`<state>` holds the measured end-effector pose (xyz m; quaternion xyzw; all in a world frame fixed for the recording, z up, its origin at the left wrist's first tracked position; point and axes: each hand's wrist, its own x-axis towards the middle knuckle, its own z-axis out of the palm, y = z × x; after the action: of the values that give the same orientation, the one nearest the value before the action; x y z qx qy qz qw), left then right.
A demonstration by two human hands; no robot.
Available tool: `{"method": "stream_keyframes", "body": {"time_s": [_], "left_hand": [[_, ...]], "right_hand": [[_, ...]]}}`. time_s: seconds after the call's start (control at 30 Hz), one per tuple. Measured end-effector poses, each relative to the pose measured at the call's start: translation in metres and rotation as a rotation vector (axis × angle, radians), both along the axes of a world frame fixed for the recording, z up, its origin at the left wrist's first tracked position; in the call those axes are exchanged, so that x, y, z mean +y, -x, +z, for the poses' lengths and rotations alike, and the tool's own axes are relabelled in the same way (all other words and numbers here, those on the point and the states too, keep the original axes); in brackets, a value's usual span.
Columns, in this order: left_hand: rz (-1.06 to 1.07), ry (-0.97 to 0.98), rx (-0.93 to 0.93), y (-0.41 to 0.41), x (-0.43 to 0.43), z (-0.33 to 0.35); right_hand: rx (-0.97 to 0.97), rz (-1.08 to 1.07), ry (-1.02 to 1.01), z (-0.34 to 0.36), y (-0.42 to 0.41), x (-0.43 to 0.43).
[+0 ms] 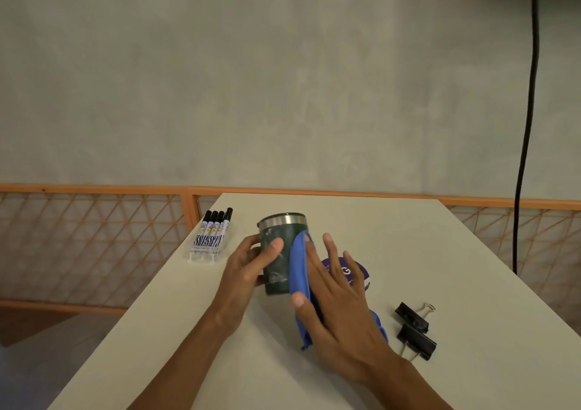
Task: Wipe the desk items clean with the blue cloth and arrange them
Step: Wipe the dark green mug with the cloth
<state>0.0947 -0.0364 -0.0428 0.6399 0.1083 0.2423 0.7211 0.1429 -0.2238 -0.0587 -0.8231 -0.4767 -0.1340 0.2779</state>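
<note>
The dark green tumbler with the brushed steel rim band [283,230] stands roughly mid-tabletop, a little toward the left edge. I cannot tell whether its base rests on the surface or is just clear of it. Pale smears show on the green wall, mostly low down near the base.

My left hand [245,268] grips the tumbler from its left side, thumb across the front and fingers curled round the back. My right hand [339,302] lies flat with its fingers [328,252] straight and spread, pressing the blue cloth [298,271] against the tumbler's right side. The cloth's loose end trails down under the palm onto the tabletop [424,246].

To do this step well, I would hold the cloth hand steady and turn the tumbler with the left, so every part of the wall passes under the cloth. I would press harder low down where the smears are, then run a fold of cloth round the steel band. The trailing end could snag, so I would gather it first.

A purple round disc with a white letter [361,273] lies just beyond my right hand. Two black binder clips [415,331] sit to its right, toward the near right. Four black-capped markers [215,229] stand in a clear plastic rack [202,255] at the left edge, near the far corner.
</note>
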Motion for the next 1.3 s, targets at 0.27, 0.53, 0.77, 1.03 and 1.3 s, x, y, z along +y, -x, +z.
{"method": "stream_keyframes", "body": {"time_s": [0.27,0.53,0.77,1.03,1.3], "left_hand": [[-0.124,-0.078,-0.007,-0.002,-0.018,-0.007],[0.072,0.071,0.001,-0.006,-0.001,-0.003],[-0.011,0.065,-0.011,-0.006,-0.001,-0.002],[-0.043,-0.138,0.013,-0.006,0.014,-0.01],[-0.243,0.269,-0.01,-0.008,0.009,-0.013]], "right_hand": [[0.053,-0.007,-0.208,0.01,-0.014,0.0],[-0.054,0.002,-0.031,-0.011,-0.009,-0.006],[-0.209,-0.121,-0.21,-0.026,-0.025,0.004],[-0.416,-0.138,-0.402,-0.027,-0.038,-0.01],[-0.314,-0.131,-0.624,-0.021,-0.035,-0.015]]}}
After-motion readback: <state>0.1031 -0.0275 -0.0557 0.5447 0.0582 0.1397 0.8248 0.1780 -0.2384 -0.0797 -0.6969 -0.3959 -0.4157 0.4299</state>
